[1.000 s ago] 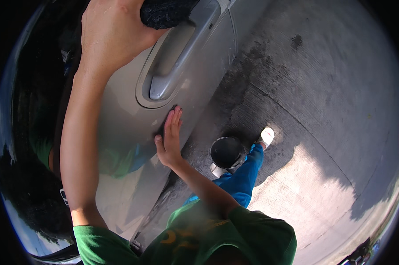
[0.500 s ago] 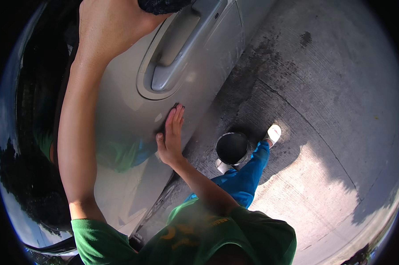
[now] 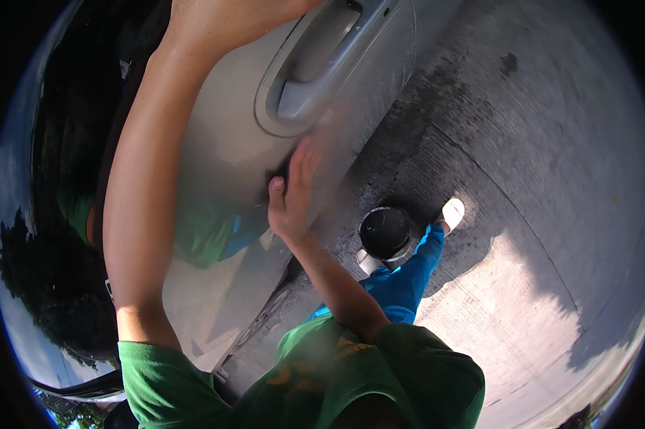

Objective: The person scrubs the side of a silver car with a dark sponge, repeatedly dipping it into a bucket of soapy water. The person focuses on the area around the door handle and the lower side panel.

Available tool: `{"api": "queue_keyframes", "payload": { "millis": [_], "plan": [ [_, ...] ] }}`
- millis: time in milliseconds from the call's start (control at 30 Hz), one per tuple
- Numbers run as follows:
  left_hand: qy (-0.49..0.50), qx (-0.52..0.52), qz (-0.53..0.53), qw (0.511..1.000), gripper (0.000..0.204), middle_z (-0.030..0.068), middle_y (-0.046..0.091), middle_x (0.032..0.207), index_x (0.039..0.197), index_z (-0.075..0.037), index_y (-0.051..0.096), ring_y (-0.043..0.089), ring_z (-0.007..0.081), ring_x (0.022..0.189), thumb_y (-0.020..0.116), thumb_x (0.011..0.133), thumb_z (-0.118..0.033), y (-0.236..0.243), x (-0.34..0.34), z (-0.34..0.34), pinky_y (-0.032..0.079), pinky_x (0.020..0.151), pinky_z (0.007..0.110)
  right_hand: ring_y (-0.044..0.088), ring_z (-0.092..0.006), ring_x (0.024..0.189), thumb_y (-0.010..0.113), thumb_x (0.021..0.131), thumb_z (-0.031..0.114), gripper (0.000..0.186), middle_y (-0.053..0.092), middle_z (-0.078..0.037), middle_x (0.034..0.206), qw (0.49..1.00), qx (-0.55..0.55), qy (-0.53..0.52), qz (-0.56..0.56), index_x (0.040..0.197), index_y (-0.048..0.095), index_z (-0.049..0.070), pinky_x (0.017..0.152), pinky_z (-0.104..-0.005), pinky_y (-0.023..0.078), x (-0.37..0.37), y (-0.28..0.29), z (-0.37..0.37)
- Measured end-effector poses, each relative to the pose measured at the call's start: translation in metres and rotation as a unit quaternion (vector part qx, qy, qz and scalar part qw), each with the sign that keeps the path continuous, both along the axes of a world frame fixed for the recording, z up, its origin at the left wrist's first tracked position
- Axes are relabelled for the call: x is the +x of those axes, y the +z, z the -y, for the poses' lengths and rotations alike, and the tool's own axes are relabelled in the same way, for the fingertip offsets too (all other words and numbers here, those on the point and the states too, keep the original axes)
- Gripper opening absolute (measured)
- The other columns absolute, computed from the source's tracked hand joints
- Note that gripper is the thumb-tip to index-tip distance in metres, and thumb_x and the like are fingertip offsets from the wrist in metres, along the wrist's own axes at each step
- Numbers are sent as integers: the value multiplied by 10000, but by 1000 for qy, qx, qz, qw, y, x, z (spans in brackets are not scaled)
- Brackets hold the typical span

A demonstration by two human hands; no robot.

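Left hand (image 3: 233, 20) was left of door handle (image 3: 336, 71), cut off by upper edge; could not tell whether fingers gripped anything. Silver car door (image 3: 219, 143) surrounded door handle. Right hand (image 3: 292, 191) lay just below door handle, fingers straight, narrowly spaced, thumb apart, seemingly flat against door for support. Black bucket (image 3: 409, 247) stood farther below, rightward, between white sandals (image 3: 453, 214), probably for easy reach.

A round black bucket (image 3: 402, 252) stands on ridged grey concrete ground (image 3: 587, 143), with a dark, damp-looking patch (image 3: 444, 89) above it in the view and a smaller dark spot (image 3: 509, 64) apart from that. A thin crack (image 3: 483, 170) runs slantwise across the ground, and lower right a bright sunlit patch (image 3: 504, 307) meets ragged-edged shade (image 3: 551, 243)
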State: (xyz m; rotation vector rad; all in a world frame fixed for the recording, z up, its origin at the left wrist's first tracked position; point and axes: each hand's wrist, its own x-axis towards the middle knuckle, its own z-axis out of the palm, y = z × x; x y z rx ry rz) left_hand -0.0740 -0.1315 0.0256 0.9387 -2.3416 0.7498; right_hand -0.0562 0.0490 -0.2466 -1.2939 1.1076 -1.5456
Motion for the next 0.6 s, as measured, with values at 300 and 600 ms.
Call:
{"api": "queue_keyframes", "payload": {
  "millis": [300, 600],
  "plan": [
    [4, -26, 6, 1000, 396, 72, 667, 1000, 968, -58, 682, 617, 283, 916, 859, 619, -117, 1, -1, 3, 498, 797, 376, 84, -360, 1586, 375, 1112, 354, 633, 102, -176, 1717, 999, -8, -41, -5, 1639, 167, 70, 1250, -588, 76, -113, -5, 211],
    [-14, 62, 15, 998, 382, 98, 676, 1027, 935, -38, 646, 611, 284, 898, 840, 611, -95, 0, 17, 22, 472, 772, 356, 79, -398, 1584, 397, 1091, 316, 640, 81, -158, 1727, 999, 3, 17, -35, 1646, 177, 86, 1201, -685, 51, -51, -29, 70]
  ]
}}
